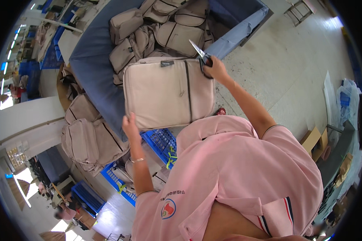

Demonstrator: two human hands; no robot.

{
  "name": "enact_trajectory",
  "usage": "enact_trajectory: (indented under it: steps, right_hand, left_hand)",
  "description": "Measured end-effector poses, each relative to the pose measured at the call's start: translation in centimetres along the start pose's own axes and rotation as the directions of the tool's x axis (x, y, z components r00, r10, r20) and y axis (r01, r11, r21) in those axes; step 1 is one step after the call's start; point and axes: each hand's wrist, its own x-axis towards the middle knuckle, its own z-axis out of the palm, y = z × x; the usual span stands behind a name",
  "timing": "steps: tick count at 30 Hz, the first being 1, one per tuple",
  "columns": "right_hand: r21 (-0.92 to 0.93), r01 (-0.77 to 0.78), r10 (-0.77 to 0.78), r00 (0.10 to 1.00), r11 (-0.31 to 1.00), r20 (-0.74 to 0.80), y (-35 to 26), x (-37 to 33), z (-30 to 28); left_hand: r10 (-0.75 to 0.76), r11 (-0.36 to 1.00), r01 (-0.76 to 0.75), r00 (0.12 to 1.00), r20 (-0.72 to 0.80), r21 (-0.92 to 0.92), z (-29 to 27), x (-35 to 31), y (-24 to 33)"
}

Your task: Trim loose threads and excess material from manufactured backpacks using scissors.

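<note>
A beige backpack [157, 94] is held up in front of me, its broad panel crossed by a dark zip on the right and a small dark tag at the top edge. My left hand [131, 127] grips its lower left corner. At its upper right corner, my right hand [216, 69] is closed round the black handles of a pair of scissors [198, 50], with the blades pointing up and to the left. Whether the right fingers also pinch the bag cannot be made out.
Beyond the backpack, a large blue fabric-lined bin [94, 60] holds several beige bags [179, 37]. More beige bags [82, 138] are piled at the left, beside blue plastic crates [159, 143]. A cardboard box [311, 142] stands at the right, and a metal stool [299, 12] far off.
</note>
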Motion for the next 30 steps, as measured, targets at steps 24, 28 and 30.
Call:
enact_trajectory:
  steps: [24,28,30]
  right_hand:
    - [0.023,-0.011,0.004,0.95,1.0,0.311,-4.9,-8.5,3.4]
    - [-0.004,0.143,-0.125,0.883,0.99,0.452,-9.2,-6.4,0.6]
    - [0.018,0.289,-0.27,0.868,0.957,0.416,-9.2,-5.7,1.3]
  left_hand:
    - [0.389,0.367,-0.903,0.367,0.845,0.223,9.5,16.8,13.1]
    - [0.577,0.399,-0.909,0.35,0.738,0.119,6.2,14.6,14.1]
    - [0.606,0.405,-0.909,0.351,0.714,0.104,4.8,13.7,14.9]
